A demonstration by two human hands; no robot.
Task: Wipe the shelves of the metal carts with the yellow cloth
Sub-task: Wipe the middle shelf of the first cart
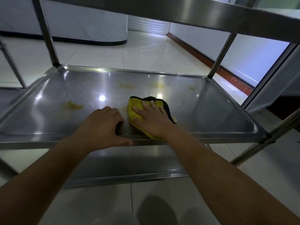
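Observation:
A steel cart's middle shelf [203,111] fills the view, with yellowish smears [73,106] on its left and far side. The yellow cloth [134,109], dark on its underside, lies near the shelf's front edge. My right hand [151,118] presses flat on the cloth with fingers spread. My left hand [103,125] rests beside it on the shelf's front rim, fingers curled over the inside and thumb along the outer edge.
The cart's top shelf [211,15] hangs overhead and a lower shelf [129,169] sits beneath. Upright posts [47,34] stand at the corners. Another cart's edge [9,91] shows at left. A tiled floor, a white counter and a wall lie beyond.

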